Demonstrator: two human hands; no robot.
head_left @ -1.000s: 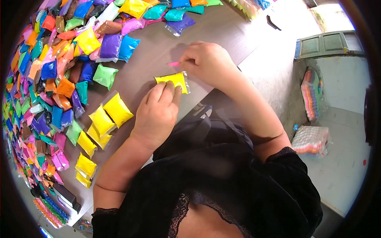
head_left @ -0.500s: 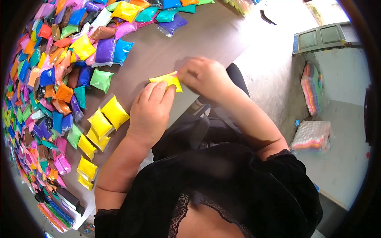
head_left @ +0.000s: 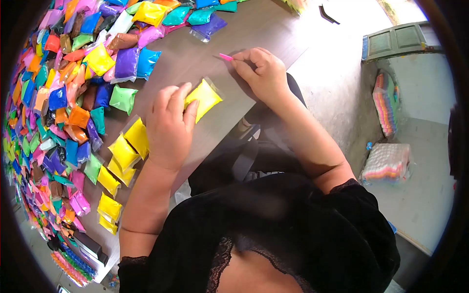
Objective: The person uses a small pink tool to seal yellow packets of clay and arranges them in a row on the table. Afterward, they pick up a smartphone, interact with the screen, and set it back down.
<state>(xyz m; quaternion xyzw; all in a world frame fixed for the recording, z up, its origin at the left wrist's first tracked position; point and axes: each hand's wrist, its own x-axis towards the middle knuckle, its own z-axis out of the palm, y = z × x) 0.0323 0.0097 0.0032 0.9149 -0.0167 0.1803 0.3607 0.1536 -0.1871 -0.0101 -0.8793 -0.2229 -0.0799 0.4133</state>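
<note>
A yellow packet in a clear plastic sleeve is pinched at its left side between the thumb and fingers of my left hand, over the grey-brown table. My right hand is apart from it, further up and to the right. Its thumb and index finger pinch a small, thin pink piece, most of which sticks out to the left; its exact kind I cannot make out. Left of my left hand lie several more yellow packets, in a loose row down the table.
A large heap of packets in many colours covers the table's left side. A purple packet lies at its upper edge. The table's edge runs close to my lap. On the right, wrapped stacks stand by a pale surface.
My right hand has moved up and away from the yellow packet, and the pink piece now shows in its fingers. My left hand has shifted slightly left, and the packet has turned to a steeper angle.
</note>
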